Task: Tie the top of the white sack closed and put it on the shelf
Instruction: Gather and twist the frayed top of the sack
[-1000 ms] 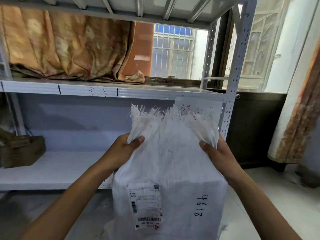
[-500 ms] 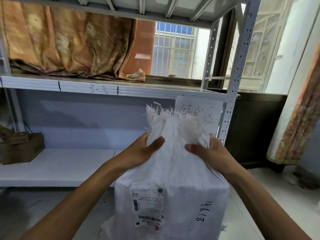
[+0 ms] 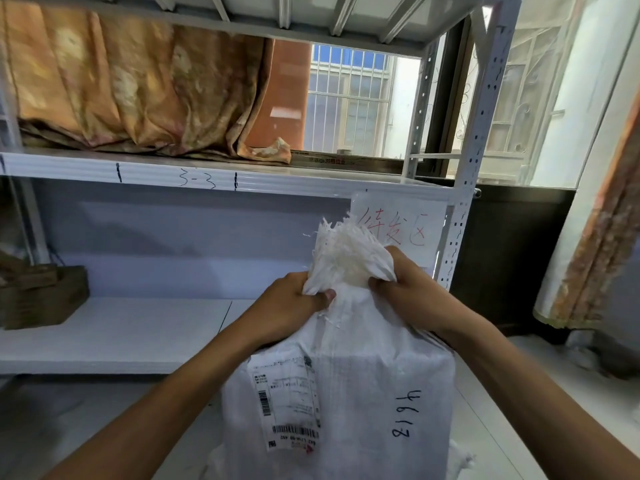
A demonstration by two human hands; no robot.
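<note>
A: From the head camera, how does the white sack [image 3: 346,393] sit?

B: Upright on the floor in front of the shelf [image 3: 114,334], long axis vertical, frayed top [image 3: 346,251] pointing up and slightly away. A shipping label [image 3: 285,403] and the handwritten "4613" face the camera.

A: And the hands?

B: The left hand [image 3: 291,306] is closed on the gathered neck from the left; the right hand [image 3: 405,282] is clenched on it from the right. Both are holding sack fabric.

A: What is around it?

B: The lower shelf board is bare just behind the sack, with a brown box [image 3: 41,296] at far left. A paper sign [image 3: 398,223] with red writing hangs on the upright behind the fray. Orange cloth [image 3: 138,88] lies on the tier above.

A: What differs from half a second ago?

B: The hands have closed in; the mouth, then spread wide, is now bunched into a tight tuft.
</note>
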